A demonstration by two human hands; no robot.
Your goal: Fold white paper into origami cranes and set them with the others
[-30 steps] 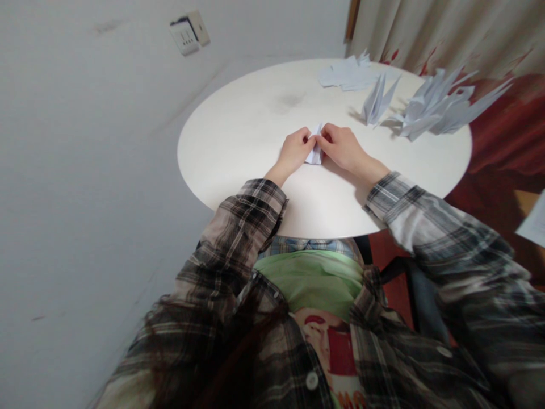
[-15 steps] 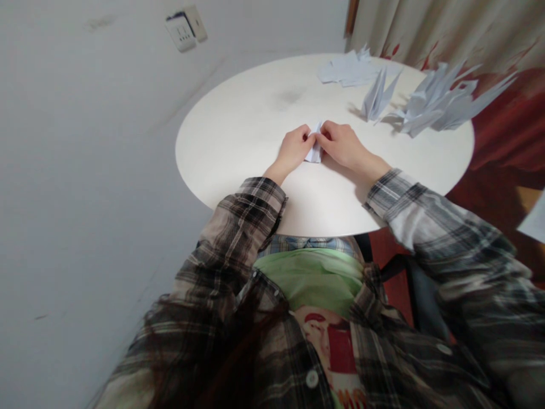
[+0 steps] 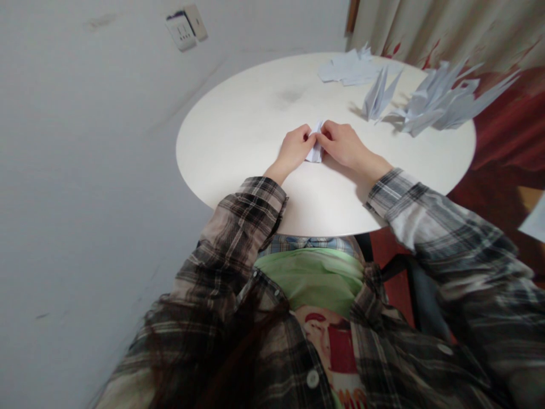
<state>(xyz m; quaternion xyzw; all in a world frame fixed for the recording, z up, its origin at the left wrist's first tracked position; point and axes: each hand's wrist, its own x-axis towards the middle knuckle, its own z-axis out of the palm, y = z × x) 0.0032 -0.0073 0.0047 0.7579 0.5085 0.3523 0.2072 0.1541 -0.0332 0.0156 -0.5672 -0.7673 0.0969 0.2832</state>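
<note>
A small piece of folded white paper (image 3: 315, 153) lies on the round white table (image 3: 238, 153), pinched between my two hands. My left hand (image 3: 294, 149) grips its left side with thumb and bent fingers. On the opposite side my right hand (image 3: 344, 143) pinches it, the thumb tips of both hands almost meeting. Part of the paper is hidden behind the fingers; a narrow tip sticks up between them. Beyond my right hand a folded paper crane (image 3: 377, 99) stands by itself.
Several folded paper cranes (image 3: 443, 102) cluster at the table's right edge. Flat paper pieces (image 3: 351, 68) lie at the far side. A wall with a socket (image 3: 181, 29) is on the left, a curtain (image 3: 409, 31) at the back right. White paper (image 3: 535, 221) shows at the far right.
Both hands keep their grip on the folded paper with hardly any movement. The whole view has shifted very slightly.
</note>
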